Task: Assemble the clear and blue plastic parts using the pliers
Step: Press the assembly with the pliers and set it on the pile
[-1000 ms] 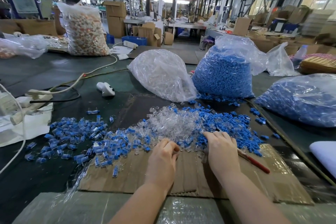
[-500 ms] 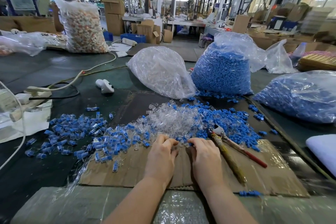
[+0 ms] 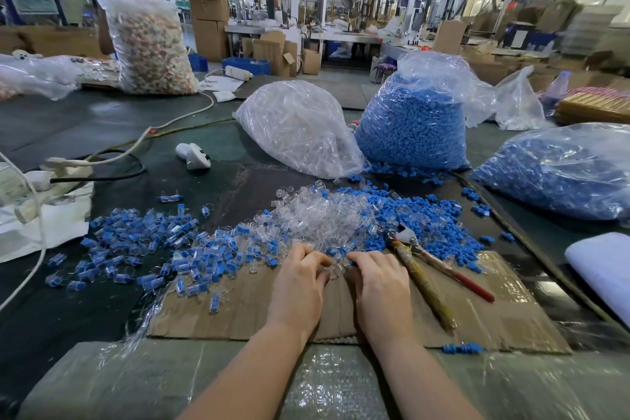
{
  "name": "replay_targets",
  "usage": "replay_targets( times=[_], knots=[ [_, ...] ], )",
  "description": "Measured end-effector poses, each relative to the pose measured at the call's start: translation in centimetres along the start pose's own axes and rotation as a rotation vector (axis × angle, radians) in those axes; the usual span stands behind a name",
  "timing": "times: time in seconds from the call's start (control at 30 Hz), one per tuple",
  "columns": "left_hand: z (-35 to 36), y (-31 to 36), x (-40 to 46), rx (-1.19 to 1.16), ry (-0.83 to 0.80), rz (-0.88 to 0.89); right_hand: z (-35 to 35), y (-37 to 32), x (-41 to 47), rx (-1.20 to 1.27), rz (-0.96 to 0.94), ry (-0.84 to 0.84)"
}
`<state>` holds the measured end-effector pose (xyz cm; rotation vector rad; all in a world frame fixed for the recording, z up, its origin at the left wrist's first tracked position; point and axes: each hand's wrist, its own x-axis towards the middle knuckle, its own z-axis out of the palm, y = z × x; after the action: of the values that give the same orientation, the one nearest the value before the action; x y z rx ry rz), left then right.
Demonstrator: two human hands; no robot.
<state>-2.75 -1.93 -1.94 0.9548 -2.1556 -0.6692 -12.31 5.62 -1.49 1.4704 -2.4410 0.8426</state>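
A heap of clear plastic parts lies mid-table on a cardboard sheet, with loose blue parts to its right. Assembled clear-and-blue pieces spread to the left. My left hand and right hand meet at the near edge of the heap, fingers curled together around a small clear part and a blue part; the fingertips hide the join. The pliers, with red and taped handles, lie on the cardboard just right of my right hand, untouched.
Behind the heap stand a bag of clear parts and a bag of blue parts; another blue bag lies right. White cables and a power strip sit left. A white handheld device lies beyond. People stand far back left.
My right hand let go of the pliers, which now lie on the cardboard, and moved left to meet the left hand over small parts at the heap's edge.
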Motion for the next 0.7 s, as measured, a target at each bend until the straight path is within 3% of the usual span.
replay_targets(
  times=[0.3, 0.7],
  knots=[
    [-0.02, -0.14, -0.33, -0.033, 0.106, -0.131, 0.16, 0.14, -0.13, 0.02, 0.027, 0.082],
    [-0.01, -0.17, -0.18, -0.015, 0.046, -0.073, -0.02, 0.13, -0.15, 0.015, 0.064, 0.048]
  ],
)
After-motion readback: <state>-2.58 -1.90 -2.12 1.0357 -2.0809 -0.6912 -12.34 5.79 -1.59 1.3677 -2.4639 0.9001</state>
